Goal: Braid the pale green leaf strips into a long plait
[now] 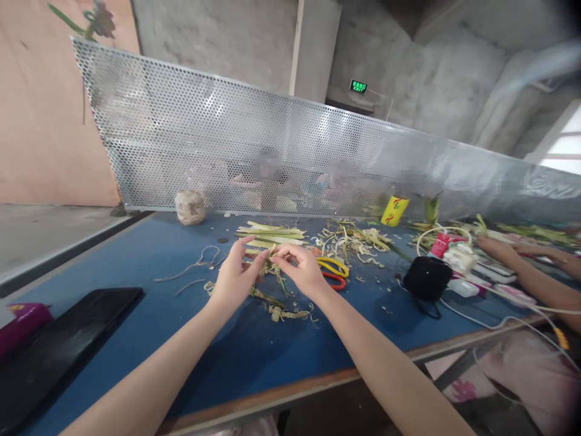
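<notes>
My left hand (238, 272) and my right hand (299, 269) meet over the blue table, fingertips pinched close together. Between them is a small pale green plant piece (272, 254) with thin strands; much of it is hidden by my fingers. Just beyond lie trimmed green-white stalks (272, 233), laid side by side. Below my hands sits a scrap of stem with stringy roots (276, 312). Beside my right hand are a yellow loop handle (334, 266) and a red loop handle (336, 283), their other ends hidden.
A heap of root trimmings (354, 239) lies before the perforated metal screen (218, 139). Around it are a yellow can (394, 211), a whitish block (190, 207), a black pouch (427, 278), cables and a black tray (68, 345). At right, a co-worker's arms (521, 260) reach in.
</notes>
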Tool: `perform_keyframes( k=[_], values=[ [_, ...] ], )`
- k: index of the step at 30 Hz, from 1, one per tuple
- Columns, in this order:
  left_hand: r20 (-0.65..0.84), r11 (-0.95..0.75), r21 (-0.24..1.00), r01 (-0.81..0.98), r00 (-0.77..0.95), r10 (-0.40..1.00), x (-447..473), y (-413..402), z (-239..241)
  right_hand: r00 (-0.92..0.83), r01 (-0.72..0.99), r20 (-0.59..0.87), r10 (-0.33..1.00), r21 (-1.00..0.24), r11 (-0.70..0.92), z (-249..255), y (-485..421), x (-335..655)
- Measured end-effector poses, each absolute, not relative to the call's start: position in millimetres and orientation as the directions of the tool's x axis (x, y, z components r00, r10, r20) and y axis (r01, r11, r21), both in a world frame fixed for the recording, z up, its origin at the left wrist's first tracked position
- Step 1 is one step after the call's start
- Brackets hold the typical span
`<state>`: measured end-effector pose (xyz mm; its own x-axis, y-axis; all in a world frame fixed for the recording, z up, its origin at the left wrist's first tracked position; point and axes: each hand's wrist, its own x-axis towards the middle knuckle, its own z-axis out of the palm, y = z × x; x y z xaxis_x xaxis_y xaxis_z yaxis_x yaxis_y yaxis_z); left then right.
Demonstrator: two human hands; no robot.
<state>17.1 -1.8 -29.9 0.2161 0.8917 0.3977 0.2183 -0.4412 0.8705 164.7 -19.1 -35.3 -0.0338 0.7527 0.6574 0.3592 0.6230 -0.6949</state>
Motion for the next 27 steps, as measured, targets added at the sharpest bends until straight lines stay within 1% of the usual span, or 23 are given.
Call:
perform_keyframes(
  k=[2,6,10,15,17,20,24,27],
  values=[
    [0.376,-0.420,0.886,0.198,0.223,0.899,18.1,-2.2,-28.9,-0.032,0.364,0.652,0.758,-0.698,0.616,-35.3,-19.8,164.1],
    [0.274,-0.305,0.949,0.081,0.268,0.923,20.9,-5.3,-24.6,-0.054,0.339,0.648,0.759,-0.703,0.625,-35.4,-21.7,163.2],
    [0.254,-0.264,0.964,-0.004,0.296,0.921,21.9,-7.9,-21.2,-0.050,0.313,0.635,0.771,-0.723,0.616,-37.3,-21.6,162.0],
    [0.198,-0.184,0.980,-0.073,0.329,0.923,23.0,-8.9,-18.7,-0.033,0.225,0.581,0.814,-0.789,0.572,-36.3,-22.1,160.8],
    [0.181,-0.166,0.983,-0.073,0.340,0.923,23.6,-9.5,-17.3,-0.042,0.206,0.546,0.837,-0.815,0.542,-34.6,-22.9,160.8],
    [0.170,-0.154,0.985,-0.072,0.352,0.920,23.3,-9.8,-15.6,-0.075,0.134,0.530,0.844,-0.834,0.536,-34.3,-22.1,161.1],
    [0.200,-0.198,0.979,-0.044,0.368,0.908,21.4,-7.9,-16.5,-0.108,0.006,0.514,0.851,-0.856,0.517,-37.1,-17.9,162.2],
    [0.233,-0.235,0.971,-0.038,0.353,0.906,20.9,-5.4,-18.5,-0.132,0.000,0.490,0.861,-0.869,0.495,-37.3,-15.8,163.3]
  ],
)
